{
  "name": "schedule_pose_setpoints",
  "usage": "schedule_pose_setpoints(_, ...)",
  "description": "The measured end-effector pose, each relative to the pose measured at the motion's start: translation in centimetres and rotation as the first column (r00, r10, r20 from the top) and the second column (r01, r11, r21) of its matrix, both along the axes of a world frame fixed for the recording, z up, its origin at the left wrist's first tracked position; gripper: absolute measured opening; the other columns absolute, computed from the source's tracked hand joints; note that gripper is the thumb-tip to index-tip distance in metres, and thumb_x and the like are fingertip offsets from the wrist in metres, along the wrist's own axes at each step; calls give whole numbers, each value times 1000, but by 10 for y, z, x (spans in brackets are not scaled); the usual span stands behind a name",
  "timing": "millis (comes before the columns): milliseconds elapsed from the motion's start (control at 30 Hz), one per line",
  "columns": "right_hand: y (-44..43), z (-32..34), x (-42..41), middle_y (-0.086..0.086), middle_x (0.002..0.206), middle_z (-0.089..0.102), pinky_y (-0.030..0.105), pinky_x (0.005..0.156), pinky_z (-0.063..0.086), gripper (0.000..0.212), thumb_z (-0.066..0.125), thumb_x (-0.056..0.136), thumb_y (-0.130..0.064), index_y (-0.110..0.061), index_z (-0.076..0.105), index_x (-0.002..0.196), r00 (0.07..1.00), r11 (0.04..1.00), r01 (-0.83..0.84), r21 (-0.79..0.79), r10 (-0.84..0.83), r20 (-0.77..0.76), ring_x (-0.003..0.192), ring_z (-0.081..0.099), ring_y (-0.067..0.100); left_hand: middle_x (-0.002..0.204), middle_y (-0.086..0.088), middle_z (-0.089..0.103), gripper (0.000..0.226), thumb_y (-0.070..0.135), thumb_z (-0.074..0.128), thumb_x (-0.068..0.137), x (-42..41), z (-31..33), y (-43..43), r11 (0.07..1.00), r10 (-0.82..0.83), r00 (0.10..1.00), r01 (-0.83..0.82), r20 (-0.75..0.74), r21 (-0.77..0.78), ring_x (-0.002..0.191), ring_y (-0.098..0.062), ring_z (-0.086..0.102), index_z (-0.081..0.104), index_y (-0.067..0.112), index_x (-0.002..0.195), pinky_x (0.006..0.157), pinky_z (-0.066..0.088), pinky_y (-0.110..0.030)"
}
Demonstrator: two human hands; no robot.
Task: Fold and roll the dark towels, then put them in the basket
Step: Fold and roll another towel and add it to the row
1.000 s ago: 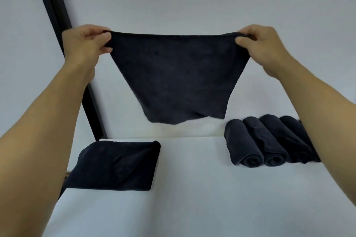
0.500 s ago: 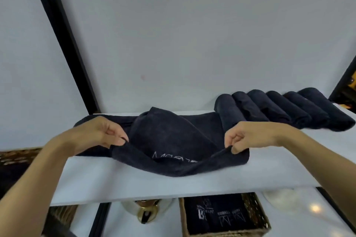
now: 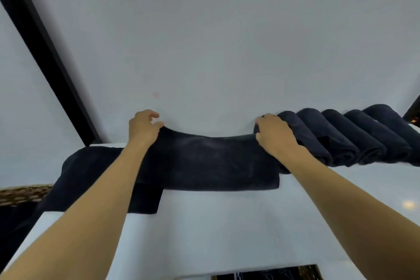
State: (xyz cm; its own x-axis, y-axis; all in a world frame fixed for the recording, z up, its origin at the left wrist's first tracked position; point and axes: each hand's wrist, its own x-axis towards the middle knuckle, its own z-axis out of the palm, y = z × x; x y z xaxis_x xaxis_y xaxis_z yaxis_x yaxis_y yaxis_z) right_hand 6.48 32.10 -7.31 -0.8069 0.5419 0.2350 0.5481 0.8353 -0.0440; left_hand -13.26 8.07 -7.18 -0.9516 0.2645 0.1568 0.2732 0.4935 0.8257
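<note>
A dark towel (image 3: 209, 161) lies folded in a wide band across the white shelf (image 3: 204, 234). My left hand (image 3: 144, 127) pinches its far left corner and my right hand (image 3: 273, 136) holds its far right corner, both at the back edge near the wall. Another dark folded towel (image 3: 91, 179) lies under it on the left, partly covered by my left forearm. Several rolled dark towels (image 3: 354, 138) sit in a row at the right, touching my right hand. A basket (image 3: 268, 274) with dark towels shows at the bottom edge, below the shelf.
A grey wall (image 3: 227, 41) rises directly behind the shelf. A black post (image 3: 45, 52) runs diagonally at the left. A woven basket rim (image 3: 22, 193) shows at the far left edge.
The towel was held up in the air, then lowered onto the shelf. Both hands moved from its near edge to its far edge, folding it over; it now lies as a flat band.
</note>
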Motion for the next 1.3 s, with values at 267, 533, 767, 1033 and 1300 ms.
schedule_pose_setpoints(267, -58, -54, 38, -4, 161, 20, 41, 118, 16, 92, 23, 76, -83, -32, 21, 153, 845, 886, -398, -238, 455, 281, 147, 20, 19, 154, 20, 12, 93, 82, 41, 66, 72, -60, -18, 525, -722, 692, 564, 17, -637, 146, -2, 8, 27, 41, 148, 116, -4, -24)
schedule_pose_setpoints(533, -104, -51, 60, 15, 82, 58, 34, 50, 35, 62, 88, 50, -13, 4, 65, 105, 896, 894, -390, 221, 314, 313, 62, 56, 28, 126, -7, 65, 61, -3, 82, 63, 56, -66, -39, 584, -708, 540, 86, -455, -808, 115, -28, 63, 69, 16, 119, 101, 46, -44)
schedule_pose_setpoints(767, -168, -24, 74, 3, 121, 55, 39, 87, 42, 44, 35, 100, -52, -19, 57, 119, 905, 878, -416, -239, 426, -8, 109, 55, 27, 142, -11, 47, 33, 8, 41, 98, 64, -48, -5, 910, -174, 933, 30, -316, -413, 131, -32, 44, 55, 17, 126, 96, 42, -37)
schedule_pose_setpoints(1033, -134, -70, 85, -2, 160, 22, 34, 116, 23, 57, 25, 101, -51, -29, 22, 154, 932, 905, -351, -240, 362, 5, 145, 24, 20, 135, -6, 55, 47, -3, 58, 86, 74, -55, 16, 976, -159, 987, 153, -22, -156, 123, -22, 52, 59, 13, 130, 90, 36, -16)
schedule_pose_setpoints(1300, -85, -40, 99, 0, 80, 70, 14, 56, 42, 16, 64, 91, -24, -14, 67, 103, 998, 545, -57, -837, 3, -66, 64, 63, 9, 145, -13, 42, 35, 17, 54, 97, 83, -56, 30, 868, -385, 881, 244, -275, -433, 135, -26, 37, 57, 12, 132, 111, 28, -33)
